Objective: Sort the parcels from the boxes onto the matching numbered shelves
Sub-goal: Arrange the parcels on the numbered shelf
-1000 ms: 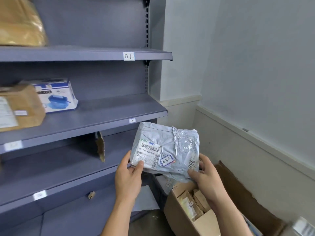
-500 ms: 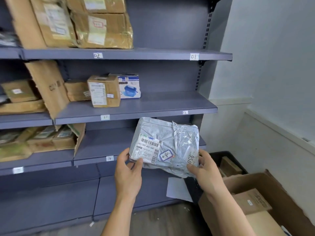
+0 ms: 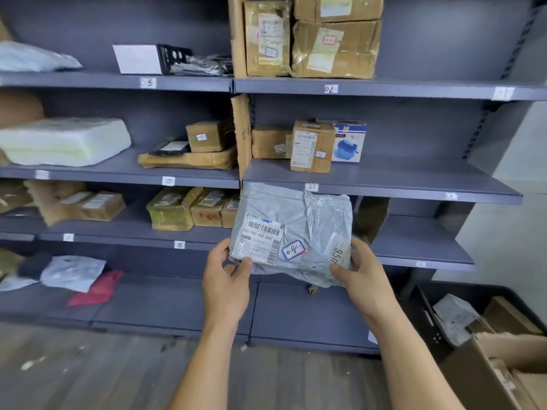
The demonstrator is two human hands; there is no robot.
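At the lower centre of the frame, our left hand (image 3: 228, 279) pinches the lower left corner of the grey parcel (image 3: 291, 229), thumb on its face. Our right hand (image 3: 359, 270) takes the lower right edge the same way, so each grip is closed on the parcel. We hold it up in mid frame, in front of the shelves (image 3: 384, 179). It looks like a crinkled, taped plastic mailer. We judge it light, limp and rather slippery, likely to sag from one corner, so it is better held at two opposite edges or flat from beneath. Its blue-edged sticker (image 3: 293, 250) seems to read 08. Beyond, the shelf tags we can read show 15 (image 3: 179, 245), 10 (image 3: 168, 181), 11 (image 3: 311, 187) and 02 (image 3: 330, 89); others are too blurred to tell.
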